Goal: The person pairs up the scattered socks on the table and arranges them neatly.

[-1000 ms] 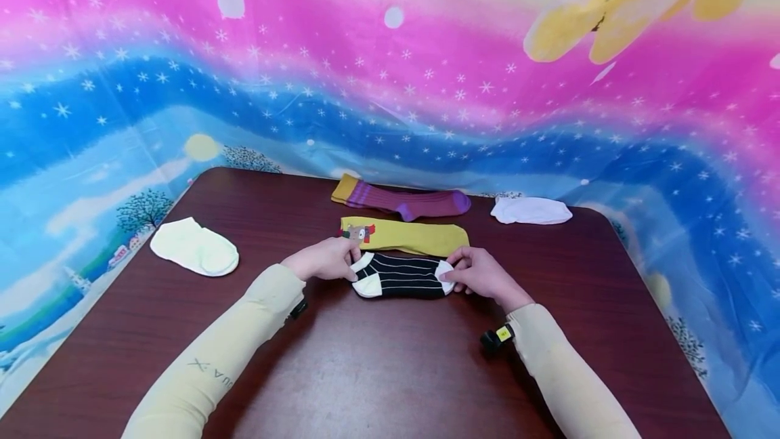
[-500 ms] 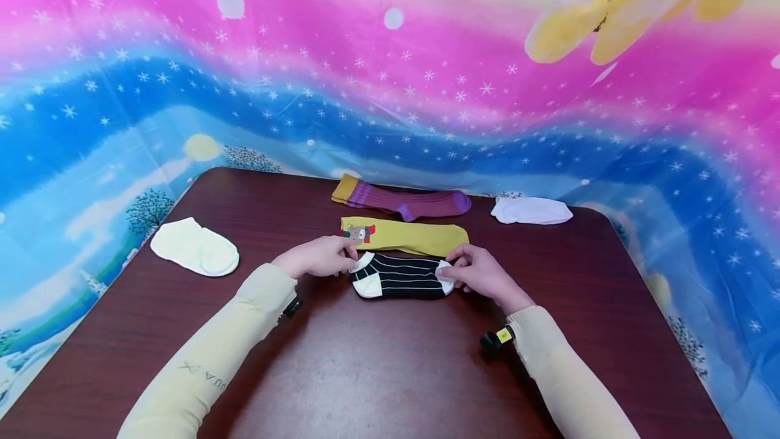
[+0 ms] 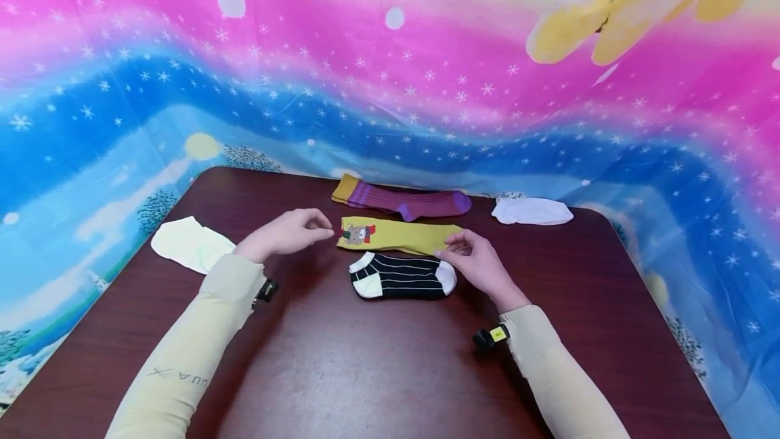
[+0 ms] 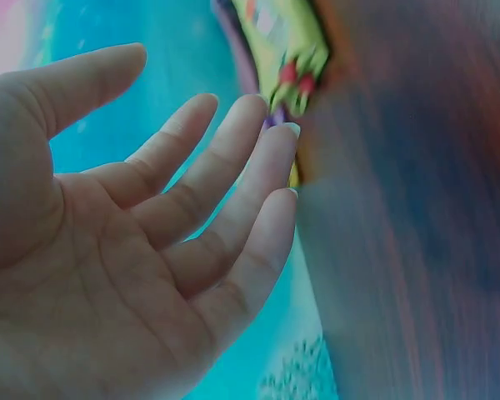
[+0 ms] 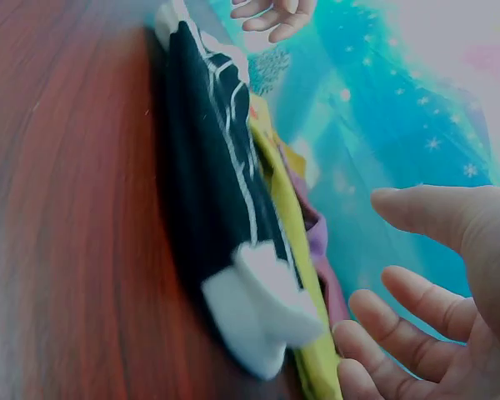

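Note:
A black striped ankle sock (image 3: 407, 276) with white cuff, heel and toe lies flat on the table. Just behind it is a yellow sock (image 3: 408, 237) with an animal face near its cuff. My left hand (image 3: 289, 232) hovers left of the yellow sock's cuff, holding nothing. In the left wrist view that hand (image 4: 175, 217) has its fingers loosely spread and thumb apart. My right hand (image 3: 481, 266) is over the toe ends of both socks. The right wrist view shows nothing in that hand (image 5: 442, 308), its thumb apart from the fingers; contact with the yellow sock is unclear.
A purple sock (image 3: 390, 200) with mustard cuff lies at the table's back edge. A white sock (image 3: 531, 211) is at the back right. A cream sock (image 3: 185, 244) at the left is partly behind my left forearm. A printed cloth (image 3: 390, 73) hangs behind the dark table (image 3: 341, 371).
Both hands have let go of the black sock. My left hand has moved up and left, away from it; the right has shifted slightly back toward the yellow sock. The socks look unmoved.

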Demonstrator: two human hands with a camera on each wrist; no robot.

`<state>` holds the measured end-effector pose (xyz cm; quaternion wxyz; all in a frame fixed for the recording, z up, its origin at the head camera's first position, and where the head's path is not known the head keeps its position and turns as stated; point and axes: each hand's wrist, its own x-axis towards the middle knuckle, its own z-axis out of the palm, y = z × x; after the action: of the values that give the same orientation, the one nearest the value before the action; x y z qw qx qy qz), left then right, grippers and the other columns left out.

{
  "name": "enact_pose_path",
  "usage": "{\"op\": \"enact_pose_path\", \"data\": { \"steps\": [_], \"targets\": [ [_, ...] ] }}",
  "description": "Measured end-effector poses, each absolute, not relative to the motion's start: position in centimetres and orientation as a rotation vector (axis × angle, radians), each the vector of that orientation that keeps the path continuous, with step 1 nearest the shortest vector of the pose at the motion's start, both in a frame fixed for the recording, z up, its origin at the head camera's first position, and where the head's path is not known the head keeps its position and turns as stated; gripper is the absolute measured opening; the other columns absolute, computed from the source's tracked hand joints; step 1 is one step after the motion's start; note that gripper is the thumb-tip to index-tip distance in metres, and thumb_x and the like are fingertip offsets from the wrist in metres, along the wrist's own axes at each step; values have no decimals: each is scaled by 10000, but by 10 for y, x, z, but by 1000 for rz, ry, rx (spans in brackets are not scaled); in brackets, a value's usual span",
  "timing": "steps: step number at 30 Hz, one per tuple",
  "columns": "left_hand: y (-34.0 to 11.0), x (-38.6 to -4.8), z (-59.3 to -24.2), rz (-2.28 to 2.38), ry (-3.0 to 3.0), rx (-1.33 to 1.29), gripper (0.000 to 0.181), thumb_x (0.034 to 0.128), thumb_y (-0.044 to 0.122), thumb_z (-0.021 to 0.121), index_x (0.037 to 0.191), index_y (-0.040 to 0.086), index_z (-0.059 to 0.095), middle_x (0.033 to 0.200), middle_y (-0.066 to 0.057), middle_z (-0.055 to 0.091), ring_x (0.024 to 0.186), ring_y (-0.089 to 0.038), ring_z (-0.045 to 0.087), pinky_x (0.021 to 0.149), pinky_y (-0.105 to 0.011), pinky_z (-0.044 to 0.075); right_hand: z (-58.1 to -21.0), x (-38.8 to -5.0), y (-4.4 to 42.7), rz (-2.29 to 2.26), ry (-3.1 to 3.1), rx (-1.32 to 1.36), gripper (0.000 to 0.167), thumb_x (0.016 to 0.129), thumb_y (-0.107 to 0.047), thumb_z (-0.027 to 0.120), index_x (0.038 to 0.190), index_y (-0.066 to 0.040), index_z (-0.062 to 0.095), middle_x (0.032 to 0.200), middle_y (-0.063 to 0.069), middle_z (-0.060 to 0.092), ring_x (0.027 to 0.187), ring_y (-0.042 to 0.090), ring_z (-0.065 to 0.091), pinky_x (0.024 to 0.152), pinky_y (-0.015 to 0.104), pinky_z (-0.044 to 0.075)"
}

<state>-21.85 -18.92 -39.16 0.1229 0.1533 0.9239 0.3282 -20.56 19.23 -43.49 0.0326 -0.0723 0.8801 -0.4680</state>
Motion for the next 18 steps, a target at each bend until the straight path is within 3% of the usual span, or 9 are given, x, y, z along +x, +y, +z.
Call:
{"op": "enact_pose_path", "data": {
  "steps": [4, 11, 18],
  "targets": [
    [-214, -217, -386, 1019, 2726, 401, 358, 1037, 326, 588, 1233, 31, 642, 1121, -129, 689, 990, -299, 668, 906, -490, 493, -428, -206, 182, -1515, 2690, -244, 447, 918, -300, 787, 1206, 3, 630, 1086, 109, 667, 979, 271, 626, 887, 422, 498],
    [-256, -209, -376, 1015, 2845, 349, 399, 1043, 355, 579, 1277, 36, 631, 1225, -170, 663, 1144, -349, 606, 969, -547, 440, -418, -206, 159, -1600, 2654, -260, 385, 915, -303, 789, 1186, -65, 654, 1144, 78, 656, 1032, 263, 601, 897, 426, 494],
    [-299, -208, -373, 971, 2952, 291, 453, 1050, 358, 562, 1330, 3, 589, 1288, -234, 632, 1192, -415, 577, 976, -589, 420, -410, -206, 130, -1666, 2589, -341, 350, 920, -302, 783, 1201, -130, 663, 1146, 53, 668, 1062, 251, 618, 888, 429, 521]
  ]
}}
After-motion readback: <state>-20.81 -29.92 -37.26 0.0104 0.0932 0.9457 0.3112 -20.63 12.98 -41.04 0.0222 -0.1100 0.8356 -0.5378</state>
